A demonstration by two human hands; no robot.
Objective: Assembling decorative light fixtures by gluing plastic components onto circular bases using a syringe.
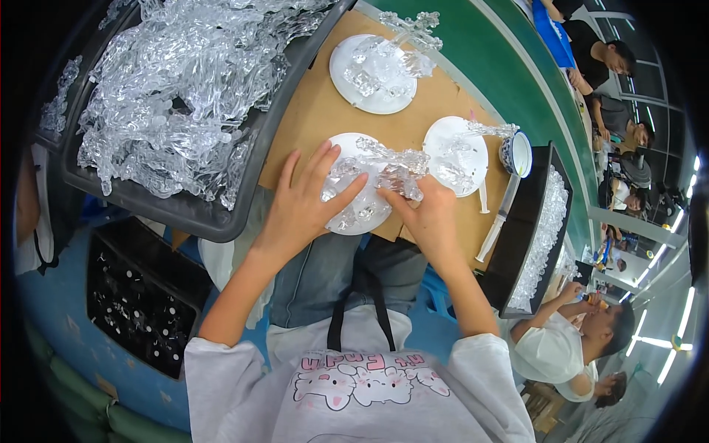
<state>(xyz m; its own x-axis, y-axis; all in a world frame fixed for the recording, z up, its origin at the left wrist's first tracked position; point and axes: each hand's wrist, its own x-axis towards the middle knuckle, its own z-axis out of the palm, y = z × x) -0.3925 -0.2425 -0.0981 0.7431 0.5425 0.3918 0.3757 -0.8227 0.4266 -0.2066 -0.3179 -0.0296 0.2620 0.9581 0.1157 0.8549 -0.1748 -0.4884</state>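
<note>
A white round plate point(373, 219) with clear plastic pieces on it lies on the brown board in front of me. My left hand point(304, 199) rests at its left side with fingers spread, its thumb reaching over the clear pieces. At the plate's right edge my right hand point(430, 214) pinches a clear plastic piece point(401, 177), its fingertips partly hidden behind the piece. Farther off stands a second white plate point(347, 55) bearing a clear branching plastic figure point(395, 52). To the right is a third white plate point(436, 136) with similar clear parts.
A large dark tray point(255, 166) heaped with clear plastic parts stands at left. On the right are a patterned bowl point(521, 155), two syringes, the nearer syringe point(496, 227) larger, and a black bin point(509, 258) of small clear pieces. Below left sits another black bin point(199, 284). Several people work beyond.
</note>
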